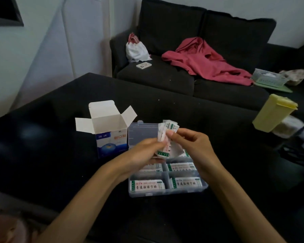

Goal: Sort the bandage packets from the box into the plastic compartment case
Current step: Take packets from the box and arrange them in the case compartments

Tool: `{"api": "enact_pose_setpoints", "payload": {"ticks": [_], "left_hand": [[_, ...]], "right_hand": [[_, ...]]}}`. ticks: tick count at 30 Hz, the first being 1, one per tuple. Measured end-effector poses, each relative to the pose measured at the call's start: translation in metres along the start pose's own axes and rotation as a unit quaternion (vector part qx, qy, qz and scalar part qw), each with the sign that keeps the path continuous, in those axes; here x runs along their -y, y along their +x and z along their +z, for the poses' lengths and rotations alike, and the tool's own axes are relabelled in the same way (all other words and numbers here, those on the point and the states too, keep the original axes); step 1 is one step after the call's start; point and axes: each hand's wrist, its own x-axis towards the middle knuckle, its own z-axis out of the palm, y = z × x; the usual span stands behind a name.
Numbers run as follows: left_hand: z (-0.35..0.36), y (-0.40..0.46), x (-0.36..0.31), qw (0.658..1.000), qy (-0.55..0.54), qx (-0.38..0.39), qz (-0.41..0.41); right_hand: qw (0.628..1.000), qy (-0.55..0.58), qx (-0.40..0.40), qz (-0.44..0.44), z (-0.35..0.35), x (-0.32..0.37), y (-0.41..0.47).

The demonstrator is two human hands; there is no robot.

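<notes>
1. Clear plastic compartment case lies open on the near part of the black bench. 4 of its near compartments each show printed bandage packets lying flat: 2 in the nearest row, 2 in the row behind.
2. Above the case's far compartments, the left hand and the right hand together grip a loose bundle of bandage packets. The left fingers curl round its lower end; the right thumb and fingers pinch its upper part.
3. Judging by their look, these packets are light, thin, soft paper sleeves that slide and fan easily. A hold across the middle of the stack, squeezing its flat faces, should keep them together.
4. Behind the hands stands the case's raised lid.
5. Just left of it stands the cardboard box, flaps open.
</notes>
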Motion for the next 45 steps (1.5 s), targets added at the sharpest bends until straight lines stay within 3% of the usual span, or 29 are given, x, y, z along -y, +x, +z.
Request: {"api": "enact_pose_setpoints", "payload": {"ticks": [5,12,16,20,24,28,32,35,40,45], "left_hand": [[0.006,0.003,0.005,0.998,0.061,-0.017,-0.003],[0.012,0.008,0.014,0.986,0.093,-0.123,0.059],[0.014,0.013,0.014,0.982,0.124,-0.130,0.061],[0.012,0.010,0.013,0.988,0.083,-0.127,0.026],[0.004,0.007,0.012,0.983,0.026,-0.179,0.011],[-0.008,0.008,0.013,0.979,-0.019,-0.204,0.004],[-0.016,0.006,0.014,0.979,-0.039,-0.201,0.015],[-0.018,0.002,0.016,0.979,-0.041,-0.198,0.014],[-0.025,-0.002,0.017,0.977,-0.047,-0.206,0.030],[-0.029,0.000,0.019,0.978,-0.036,-0.205,0.033]], "right_hand": [[1.000,-0.012,-0.025,-0.011,-0.003,-0.013,-0.002],[0.999,0.020,-0.043,0.027,0.000,-0.024,0.004],[0.998,0.025,-0.038,0.053,-0.004,-0.031,0.009],[0.997,0.017,-0.006,0.070,-0.007,-0.032,0.011],[0.997,0.060,-0.024,0.046,-0.031,-0.018,0.014],[0.980,-0.196,0.015,-0.044,-0.063,-0.012,0.014],[0.933,-0.336,0.122,-0.039,-0.065,-0.029,0.017],[0.938,-0.325,0.113,-0.032,-0.066,-0.038,0.022],[0.939,-0.322,0.069,-0.096,-0.065,-0.042,0.041],[0.927,-0.361,0.088,-0.060,-0.053,-0.053,0.059]]}}
